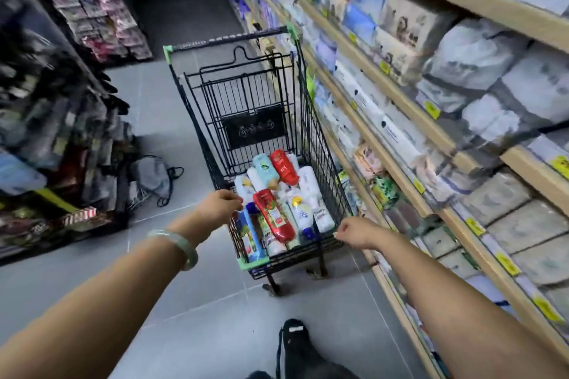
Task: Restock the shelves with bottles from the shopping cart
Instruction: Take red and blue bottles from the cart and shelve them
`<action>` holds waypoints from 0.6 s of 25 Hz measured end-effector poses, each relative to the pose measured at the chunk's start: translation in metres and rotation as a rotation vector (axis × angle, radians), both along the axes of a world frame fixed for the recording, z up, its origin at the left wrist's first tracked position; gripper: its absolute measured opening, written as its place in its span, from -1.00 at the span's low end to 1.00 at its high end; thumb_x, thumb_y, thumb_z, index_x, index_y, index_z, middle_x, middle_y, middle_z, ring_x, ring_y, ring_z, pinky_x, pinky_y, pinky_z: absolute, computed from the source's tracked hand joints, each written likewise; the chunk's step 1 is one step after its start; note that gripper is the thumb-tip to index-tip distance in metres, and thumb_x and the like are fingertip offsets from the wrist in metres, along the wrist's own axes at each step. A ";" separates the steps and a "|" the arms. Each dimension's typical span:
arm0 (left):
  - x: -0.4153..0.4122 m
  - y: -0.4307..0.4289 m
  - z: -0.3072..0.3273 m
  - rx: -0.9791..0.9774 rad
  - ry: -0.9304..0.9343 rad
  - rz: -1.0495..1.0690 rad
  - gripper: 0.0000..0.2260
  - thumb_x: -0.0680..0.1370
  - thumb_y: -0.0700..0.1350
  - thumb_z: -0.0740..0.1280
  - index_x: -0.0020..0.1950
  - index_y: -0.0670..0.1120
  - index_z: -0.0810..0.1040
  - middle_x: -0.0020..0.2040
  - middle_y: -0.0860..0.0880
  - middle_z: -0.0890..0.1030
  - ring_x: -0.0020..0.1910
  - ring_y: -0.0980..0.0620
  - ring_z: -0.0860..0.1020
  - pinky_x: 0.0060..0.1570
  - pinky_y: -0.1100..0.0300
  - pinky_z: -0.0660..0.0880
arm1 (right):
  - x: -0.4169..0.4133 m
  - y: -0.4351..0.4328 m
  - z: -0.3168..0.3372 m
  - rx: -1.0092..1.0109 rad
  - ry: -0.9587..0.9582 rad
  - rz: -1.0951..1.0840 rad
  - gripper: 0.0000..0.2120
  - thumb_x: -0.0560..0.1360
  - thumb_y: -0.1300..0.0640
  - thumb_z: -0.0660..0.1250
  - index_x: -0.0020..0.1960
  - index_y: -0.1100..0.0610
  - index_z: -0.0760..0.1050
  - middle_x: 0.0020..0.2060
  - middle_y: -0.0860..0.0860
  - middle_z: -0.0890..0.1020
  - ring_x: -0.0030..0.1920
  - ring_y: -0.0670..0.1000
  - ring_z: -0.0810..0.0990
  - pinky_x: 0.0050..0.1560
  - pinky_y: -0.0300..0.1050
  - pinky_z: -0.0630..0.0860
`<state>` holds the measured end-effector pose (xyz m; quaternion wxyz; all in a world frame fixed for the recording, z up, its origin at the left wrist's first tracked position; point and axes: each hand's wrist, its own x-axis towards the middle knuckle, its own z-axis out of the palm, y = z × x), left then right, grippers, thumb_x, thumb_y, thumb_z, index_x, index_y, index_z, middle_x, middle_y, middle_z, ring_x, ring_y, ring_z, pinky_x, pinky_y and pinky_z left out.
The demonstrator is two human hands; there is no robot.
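Left grip (220, 206), right grip (354, 232) curled on near rim of shopping cart (314, 132), no bottle held. Bottles (274, 218) piled inside cart. Shelves (492, 4) beside cart; restocking looks barely begun.

**One head-worn view, tilted down the aisle**

A single wide-angle camera sits on the person's head, above and behind the left hand (220, 204) and right hand (354, 232), facing forward and down. Both forearms run in from the lower corners to the hands, which curl at the near rim of the shopping cart (311, 138), close to the lens. Beyond the grip the floor (147, 120) recedes. Shelves (400, 92) bend past the right hand, and a shoe (297, 344) shows beneath.
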<state>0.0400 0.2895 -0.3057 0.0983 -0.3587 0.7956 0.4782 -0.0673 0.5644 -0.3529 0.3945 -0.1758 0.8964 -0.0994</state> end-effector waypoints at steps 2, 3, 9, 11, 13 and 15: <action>-0.003 -0.014 -0.014 0.035 -0.060 0.032 -0.91 0.57 -0.23 0.26 -0.07 -0.18 0.55 -0.11 -0.14 0.58 -0.16 -0.04 0.50 -0.28 0.22 0.41 | -0.011 -0.026 -0.003 0.014 -0.014 0.053 -0.69 0.58 0.00 0.23 0.13 0.21 0.56 0.16 0.09 0.59 0.17 0.11 0.55 0.03 -0.16 0.42; -0.005 -0.019 -0.023 0.047 -0.096 0.020 -0.88 0.57 -0.22 0.26 -0.14 -0.14 0.54 -0.10 -0.15 0.57 -0.15 -0.05 0.49 -0.25 0.20 0.42 | -0.016 -0.036 -0.006 0.008 -0.050 0.058 -0.68 0.58 0.00 0.23 0.16 0.20 0.55 0.19 0.09 0.58 0.16 0.09 0.54 0.01 -0.17 0.40; -0.069 -0.047 -0.058 -0.022 -0.102 -0.021 -0.79 0.56 -0.28 0.18 -0.14 -0.04 0.54 -0.02 -0.14 0.62 -0.12 -0.04 0.54 -0.12 0.12 0.50 | -0.047 -0.076 -0.040 -0.160 -0.342 -0.249 -0.82 0.59 0.06 0.20 -0.14 0.08 0.48 -0.08 0.10 0.62 -0.19 -0.01 0.52 -0.20 -0.15 0.41; -0.097 -0.054 -0.068 -0.015 -0.091 -0.060 -0.77 0.56 -0.30 0.17 -0.13 -0.03 0.53 -0.01 -0.15 0.62 -0.13 -0.03 0.54 -0.20 0.19 0.50 | -0.058 -0.090 -0.046 -0.237 -0.389 -0.408 -0.85 0.60 0.08 0.18 -0.12 0.02 0.46 -0.11 0.03 0.58 -0.14 -0.01 0.52 -0.11 -0.14 0.43; -0.125 -0.062 -0.088 -0.011 -0.144 -0.160 -0.80 0.57 -0.29 0.18 -0.09 -0.05 0.54 0.01 -0.14 0.62 -0.08 -0.07 0.57 -0.15 0.15 0.53 | -0.070 -0.105 -0.059 -0.276 -0.405 -0.543 -0.89 0.61 0.08 0.19 -0.07 0.03 0.46 -0.06 0.05 0.60 -0.09 0.01 0.54 -0.01 -0.09 0.47; -0.150 -0.074 -0.118 -0.036 -0.234 -0.330 -0.83 0.57 -0.26 0.19 0.00 -0.08 0.55 0.01 -0.10 0.61 -0.12 -0.04 0.58 -0.13 0.12 0.55 | -0.077 -0.119 -0.077 -0.291 -0.421 -0.653 -0.90 0.61 0.09 0.19 -0.01 0.08 0.46 0.00 0.12 0.61 -0.09 0.01 0.53 -0.06 -0.12 0.47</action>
